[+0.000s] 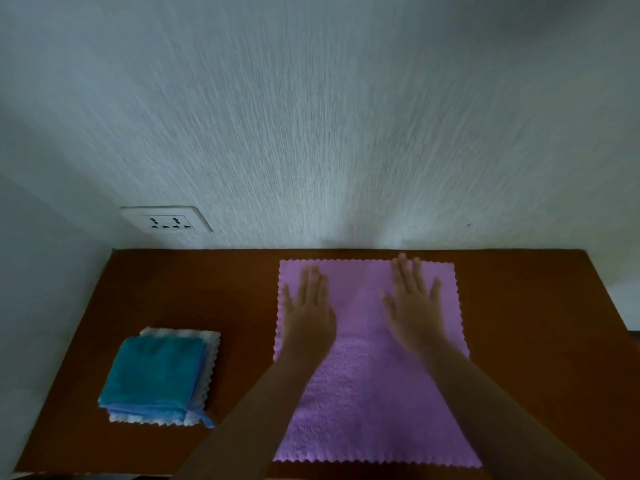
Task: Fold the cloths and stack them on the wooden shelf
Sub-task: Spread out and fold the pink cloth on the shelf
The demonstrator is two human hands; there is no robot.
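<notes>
Four cloths lie on one shelf (536, 341). At 8 o'clock sits one stack (156, 375) of three folded cloths: teal on top, blue beneath, white lowest. One socket (166, 223) is on the wall at 10 o'clock, above the shelf's rear edge. One purple cloth (367, 393) lies spread flat from centre towards 5 o'clock. Left hand (308, 313) and right hand (414, 306) rest palms down on its far half, well apart, fingers straight and spread, gripping nothing.
</notes>
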